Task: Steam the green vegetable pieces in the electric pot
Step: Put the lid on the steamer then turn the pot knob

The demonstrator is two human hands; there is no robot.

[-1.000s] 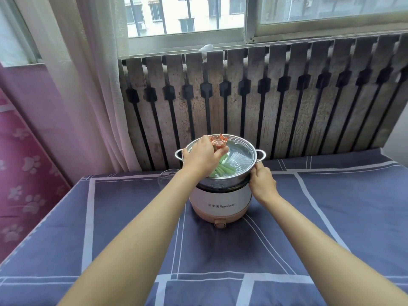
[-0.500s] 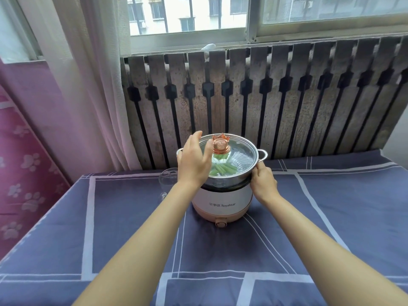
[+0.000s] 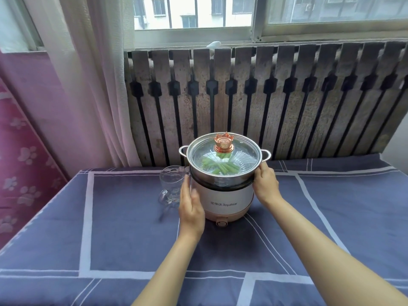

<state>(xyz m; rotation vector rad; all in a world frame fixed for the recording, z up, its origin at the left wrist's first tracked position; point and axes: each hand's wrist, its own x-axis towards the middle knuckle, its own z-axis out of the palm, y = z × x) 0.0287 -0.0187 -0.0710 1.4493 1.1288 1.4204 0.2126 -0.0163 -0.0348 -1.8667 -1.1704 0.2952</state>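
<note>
Vegetable pieces (image 3: 223,167) are seen inside the steamer tray (image 3: 223,180) under the glass lid (image 3: 225,154) on the electric pot (image 3: 227,200), marked "Royalstar". Right hand (image 3: 266,184) is pressed open-fingered against the tray; left hand (image 3: 191,204) is held open beside the pot. Risk noted: the glass mug (image 3: 171,184) just beside could be knocked, or the tray dislodged.

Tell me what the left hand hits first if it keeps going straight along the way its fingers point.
The left hand points up and away, along the left side of the electric pot. It would probably meet the steamer's rim first; the glass mug stands just to its left. Depth is unclear.
</note>
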